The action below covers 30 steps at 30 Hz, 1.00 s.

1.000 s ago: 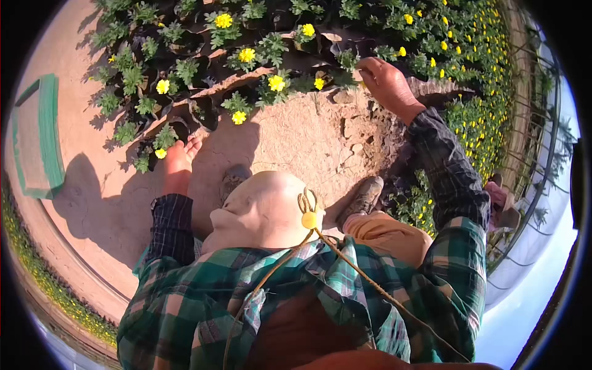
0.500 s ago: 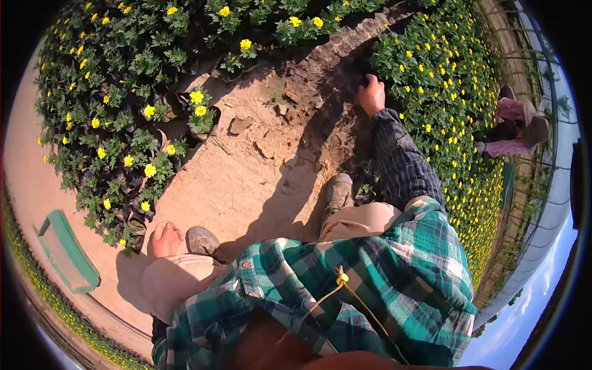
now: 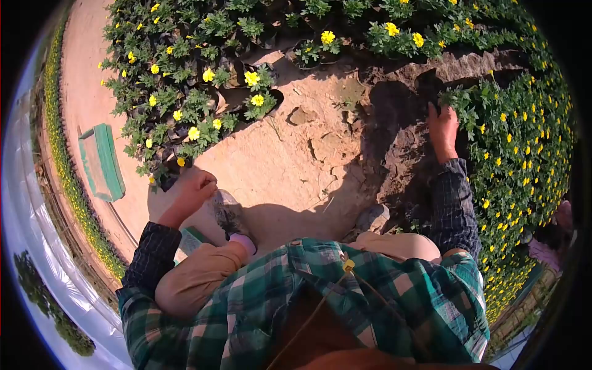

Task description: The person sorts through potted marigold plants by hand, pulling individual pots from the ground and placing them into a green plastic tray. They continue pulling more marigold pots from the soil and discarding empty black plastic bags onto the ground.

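My left hand (image 3: 196, 188) hovers above my left shoe (image 3: 227, 213), its fingers curled together with nothing visible in them. At the right, my right hand (image 3: 443, 129) reaches to the edge of a dense block of yellow-flowered marigold plants (image 3: 493, 117). Its fingers bend around something dark under the leaves of the nearest plant. Leaves and shadow hide the fingertips, and what they grip cannot be made out. Across from it, more marigolds (image 3: 203, 105) stand in black bags, the nearest with a yellow bloom (image 3: 257, 100).
Bare tan soil (image 3: 277, 166) with cracked clods lies between my feet and the plants. A strip of dark, wrinkled ground (image 3: 404, 148) runs beside the right block. A green tray (image 3: 102, 163) rests at the left. Another person's pink sleeve (image 3: 545, 254) shows at the far right.
My left hand has risen from beside my knee and its fingers have curled. The view has swung, shifting the plants rightward. My right hand stays low at the right block's edge.
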Available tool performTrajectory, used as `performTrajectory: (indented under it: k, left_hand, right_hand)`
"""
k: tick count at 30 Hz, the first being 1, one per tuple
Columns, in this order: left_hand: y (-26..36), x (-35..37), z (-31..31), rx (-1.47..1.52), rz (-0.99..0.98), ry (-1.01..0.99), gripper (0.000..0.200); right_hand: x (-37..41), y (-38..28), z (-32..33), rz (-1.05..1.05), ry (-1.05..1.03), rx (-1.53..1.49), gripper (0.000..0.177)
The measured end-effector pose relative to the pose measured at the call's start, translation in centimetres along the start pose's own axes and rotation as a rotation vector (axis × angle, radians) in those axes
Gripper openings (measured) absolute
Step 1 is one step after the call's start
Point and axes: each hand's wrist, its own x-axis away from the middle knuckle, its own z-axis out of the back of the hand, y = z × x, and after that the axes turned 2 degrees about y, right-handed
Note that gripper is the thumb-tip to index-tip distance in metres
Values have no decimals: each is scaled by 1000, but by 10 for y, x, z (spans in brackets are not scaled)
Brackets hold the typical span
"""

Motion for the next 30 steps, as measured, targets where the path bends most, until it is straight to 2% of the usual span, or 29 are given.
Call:
performTrajectory:
  k: [1,2,3,4,5,6,7,9,10,11,12,13,15,16,18,19,21,23,25,26,28,30]
  left_hand:
    - [8,2,-6,-3,3,-40,13]
    - [13,2,-12,-2,11,-41,13]
    - [19,0,-17,-103,-72,-53,14]
    - [24,-1,-20,-205,-160,-66,14]
    - [29,-1,-22,-208,-164,-72,14]
    - [36,-1,-27,-260,-179,-85,15]
    - [42,-7,-36,-311,-208,-110,15]
    - [24,-28,-47,-314,-254,-141,15]
    - [34,-33,-56,-421,-250,-111,15]
    - [15,-47,-64,-289,-246,-79,15]
    - [22,-49,-70,-287,-264,-67,15]
    - [28,-49,-76,-277,-272,-44,15]
    - [16,-55,-87,-159,-249,-60,14]
    - [6,-60,-92,-52,-209,-67,14]
    - [-22,-77,-107,-39,-196,-60,14]
    - [-31,-81,-112,-30,-175,-40,13]
    - [-6,-77,-131,-82,-132,-90,13]
    - [-10,-86,-150,-2,-195,-161,13]
    - [19,-80,-165,-98,-282,-178,13]
    - [24,-79,-169,-102,-278,-159,13]
    - [32,-79,-170,-95,-330,-197,15]
    - [35,-79,-161,-114,-353,-148,15]
  right_hand:
    - [2,-29,6,18,-104,-90,23]
    - [2,-44,-1,177,-126,-167,21]
    - [-2,-60,-10,335,-143,-244,20]
    - [-4,-80,-18,474,-234,-151,16]
    - [-8,-100,-27,609,-322,-53,12]
    - [-9,-110,-54,849,-305,-67,5]
    - [-9,-135,-47,868,-398,-94,5]
    - [-4,-155,-73,982,-371,-162,10]
    - [5,-158,-96,804,-358,-358,11]
    - [7,-157,-83,877,-370,-303,13]
    - [6,-150,-74,933,-388,-306,15]
    - [7,-136,-57,866,-353,-355,14]
    - [7,-92,-31,585,-185,-460,19]
    - [5,-65,-22,366,-63,-386,23]
    - [-3,-3,-9,-4,171,-178,29]
    - [-5,22,4,-126,211,-49,36]
    - [-12,65,8,-284,299,168,43]
    - [-24,93,6,-296,174,138,44]
    - [-34,110,-10,-427,56,19,34]
    - [-39,111,-12,-414,69,70,26]
    - [-41,106,-12,-255,148,82,21]
    - [-35,83,2,-89,191,25,17]
